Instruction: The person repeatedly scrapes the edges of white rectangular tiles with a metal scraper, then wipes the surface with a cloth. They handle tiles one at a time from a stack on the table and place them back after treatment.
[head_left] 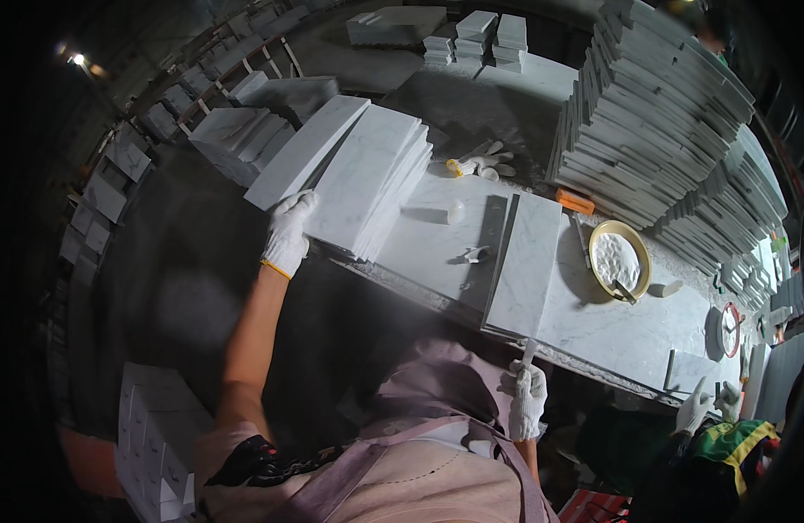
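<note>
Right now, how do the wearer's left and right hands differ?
Left hand grips a veined stone slab by its near end; right hand holds a narrow flat tool. Left hand is stretched out; right hand is close to the mauve apron. Both wear white knit gloves.

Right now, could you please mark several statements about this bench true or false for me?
1. The left hand touches a slab. True.
2. The right hand is bare. False: the right hand wears a white glove.
3. The right hand holds a thin tool. True.
4. The bowl holds dark liquid. False: the bowl holds white paste.
5. An orange block lies left of the bowl. True.
</note>
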Demonstrator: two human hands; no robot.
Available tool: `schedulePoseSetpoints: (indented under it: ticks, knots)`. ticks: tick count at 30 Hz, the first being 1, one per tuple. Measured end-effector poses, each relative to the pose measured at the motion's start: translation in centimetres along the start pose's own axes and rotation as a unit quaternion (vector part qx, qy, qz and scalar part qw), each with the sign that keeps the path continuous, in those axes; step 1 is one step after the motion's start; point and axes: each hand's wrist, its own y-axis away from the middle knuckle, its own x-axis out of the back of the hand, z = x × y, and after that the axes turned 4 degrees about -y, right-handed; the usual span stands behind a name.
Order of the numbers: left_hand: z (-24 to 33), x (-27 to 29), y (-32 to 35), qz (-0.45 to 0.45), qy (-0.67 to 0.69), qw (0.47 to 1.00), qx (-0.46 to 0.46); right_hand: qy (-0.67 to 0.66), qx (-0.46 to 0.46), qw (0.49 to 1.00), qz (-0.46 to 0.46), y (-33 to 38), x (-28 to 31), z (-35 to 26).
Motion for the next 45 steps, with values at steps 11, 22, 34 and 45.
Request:
schedulePoseSetpoints:
  ticks: [11, 22, 34, 45]
  knots:
    - [-0.4, 1.2, -1.4, 0.007, -0.027, 1.0, -0.006, 0.002, -0.009, 1.0, -0.008, -0.7, 0.4, 0.4]
    - [-0.5, 0.2, -1.1, 0.03, -0.398, 0.885, -0.238, 0.005, -0.015, 1.0, -0.008, -0.2, 0.8, 0.4]
    - [2.1, -3.7, 5.4, -0.068, -0.582, 0.679, -0.441, -0.012, -0.018, 1.0, 0.004, 0.3, 1.3, 0.2]
    - [-6.2, -2.2, -1.3, -0.072, -0.538, 0.604, -0.583, -0.035, -0.048, 0.998, 0.016, 0.1, 2.8, 0.3]
